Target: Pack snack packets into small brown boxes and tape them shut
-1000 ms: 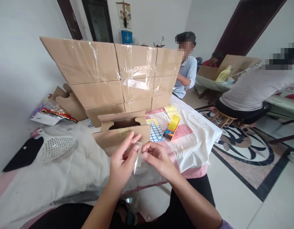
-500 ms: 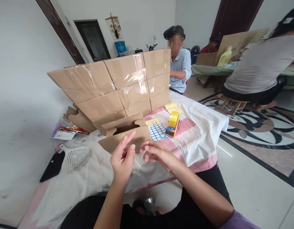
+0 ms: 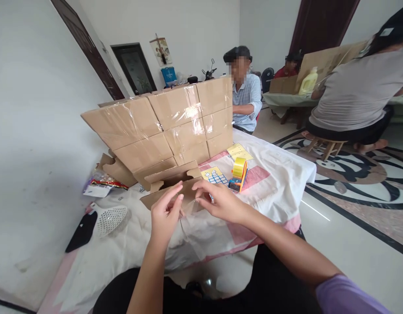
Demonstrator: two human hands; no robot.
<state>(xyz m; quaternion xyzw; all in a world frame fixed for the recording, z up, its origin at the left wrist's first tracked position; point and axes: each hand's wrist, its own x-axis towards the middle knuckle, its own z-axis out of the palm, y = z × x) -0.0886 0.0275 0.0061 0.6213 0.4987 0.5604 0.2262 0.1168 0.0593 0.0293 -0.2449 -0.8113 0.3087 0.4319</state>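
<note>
Both hands hover over the near edge of the cloth-covered tabletop (image 3: pixel 280 174), just in front of a small open cardboard box (image 3: pixel 170 185). The left hand (image 3: pixel 165 216) pinches thumb to fingertips, and the right hand (image 3: pixel 221 201) curls its fingers toward it; a thin clear film seems to sit between them, but whether either grip truly has hold of it cannot be told. Behind the box stands a taped cardboard wall (image 3: pixel 165 126). A yellow tape dispenser (image 3: pixel 239 173) and a sticker sheet (image 3: pixel 216 176) lie just right of the box.
</note>
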